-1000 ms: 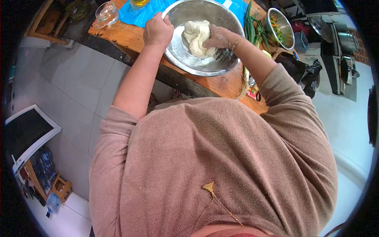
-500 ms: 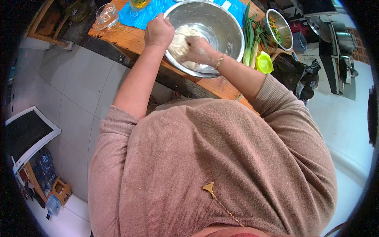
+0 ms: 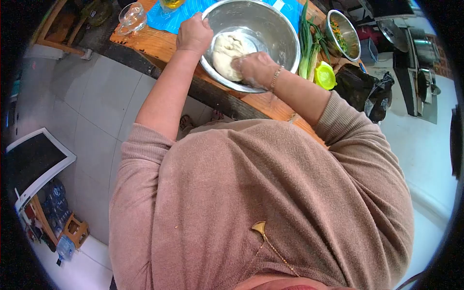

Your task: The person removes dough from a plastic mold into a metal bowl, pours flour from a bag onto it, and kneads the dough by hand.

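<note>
A large steel mixing bowl (image 3: 275, 36) sits on the wooden table, tilted slightly in view. Inside it, a pale lump of dough (image 3: 227, 52) rests against the left and near wall. My left hand (image 3: 195, 33) is closed over the bowl's left rim. Reaching into the bowl, my right hand (image 3: 257, 68) presses on the dough's right side, its fingers curled in against it and partly hidden. Some white flour or dough sticks to this hand, and thin smears mark the bowl's inner wall.
Under the bowl lie a blue mat (image 3: 162, 19) and the wooden table (image 3: 159, 48). A glass cup (image 3: 132, 18) and a container of yellow oil (image 3: 171, 4) stand left. To the right are green onions (image 3: 309, 48), a bowl of chopped vegetables (image 3: 344, 36), a yellow-green dish (image 3: 325, 76) and a black bag (image 3: 360, 89).
My right hand has drawn back toward the right and near side of the bowl. More of the dough shows, now a rounder lump. My left hand keeps its hold on the rim.
</note>
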Demonstrator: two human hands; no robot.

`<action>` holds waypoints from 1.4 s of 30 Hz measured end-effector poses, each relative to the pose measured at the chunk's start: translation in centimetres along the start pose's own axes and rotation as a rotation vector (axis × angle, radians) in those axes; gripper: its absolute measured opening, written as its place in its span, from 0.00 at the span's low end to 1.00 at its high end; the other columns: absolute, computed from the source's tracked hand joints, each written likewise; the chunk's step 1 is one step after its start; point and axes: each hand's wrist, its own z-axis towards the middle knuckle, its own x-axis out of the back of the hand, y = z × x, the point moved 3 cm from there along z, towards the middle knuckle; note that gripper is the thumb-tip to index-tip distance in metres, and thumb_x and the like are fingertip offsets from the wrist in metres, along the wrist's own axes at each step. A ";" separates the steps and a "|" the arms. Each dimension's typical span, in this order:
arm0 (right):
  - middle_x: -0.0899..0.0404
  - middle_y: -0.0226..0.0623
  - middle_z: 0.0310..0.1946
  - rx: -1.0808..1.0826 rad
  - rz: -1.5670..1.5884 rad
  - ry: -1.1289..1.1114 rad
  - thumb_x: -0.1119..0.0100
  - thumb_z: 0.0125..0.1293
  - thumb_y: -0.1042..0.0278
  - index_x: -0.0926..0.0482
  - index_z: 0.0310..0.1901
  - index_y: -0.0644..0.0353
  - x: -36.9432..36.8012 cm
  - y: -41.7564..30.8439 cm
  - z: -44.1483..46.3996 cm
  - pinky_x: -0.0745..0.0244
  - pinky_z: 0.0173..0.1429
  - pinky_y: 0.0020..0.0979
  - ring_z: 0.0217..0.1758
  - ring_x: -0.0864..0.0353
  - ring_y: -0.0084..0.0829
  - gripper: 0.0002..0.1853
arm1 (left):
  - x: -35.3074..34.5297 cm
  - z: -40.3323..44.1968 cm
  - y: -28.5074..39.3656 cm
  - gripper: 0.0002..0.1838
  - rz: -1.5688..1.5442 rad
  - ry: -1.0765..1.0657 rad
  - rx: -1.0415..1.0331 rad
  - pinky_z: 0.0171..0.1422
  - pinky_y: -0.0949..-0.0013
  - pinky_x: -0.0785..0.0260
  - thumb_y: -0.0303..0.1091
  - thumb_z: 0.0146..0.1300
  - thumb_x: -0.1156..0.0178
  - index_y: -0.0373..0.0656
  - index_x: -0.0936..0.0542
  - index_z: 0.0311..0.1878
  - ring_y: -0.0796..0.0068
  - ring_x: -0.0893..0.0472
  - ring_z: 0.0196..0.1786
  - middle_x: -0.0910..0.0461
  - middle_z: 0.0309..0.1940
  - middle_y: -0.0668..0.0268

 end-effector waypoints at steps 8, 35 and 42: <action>0.17 0.44 0.41 -0.107 -0.342 0.130 0.47 0.62 0.70 0.20 0.41 0.56 0.5 8.2 0.5 0.21 0.45 0.37 0.45 0.16 0.39 0.09 | 0.5 -0.2 0.7 0.13 0.083 -0.071 0.020 0.49 0.48 0.29 0.37 0.65 0.50 0.37 0.24 0.44 0.42 0.21 0.44 0.20 0.37 0.44; 0.24 0.42 0.38 0.232 0.240 0.521 0.41 0.44 0.71 0.20 0.34 0.56 2.4 -1.0 3.9 0.28 0.46 0.41 0.43 0.24 0.41 0.11 | 1.5 -1.3 1.1 0.14 0.034 -0.043 0.163 0.49 0.48 0.30 0.37 0.64 0.48 0.32 0.26 0.41 0.41 0.21 0.45 0.21 0.39 0.42; 0.30 0.28 0.22 -0.472 0.884 0.812 0.29 0.36 0.77 0.33 0.22 0.60 6.1 5.6 -4.5 0.29 0.34 0.27 0.27 0.30 0.21 0.18 | 0.6 -0.3 -3.5 0.19 -0.122 -0.275 0.302 0.52 0.50 0.28 0.35 0.64 0.48 0.26 0.30 0.49 0.48 0.20 0.47 0.22 0.44 0.45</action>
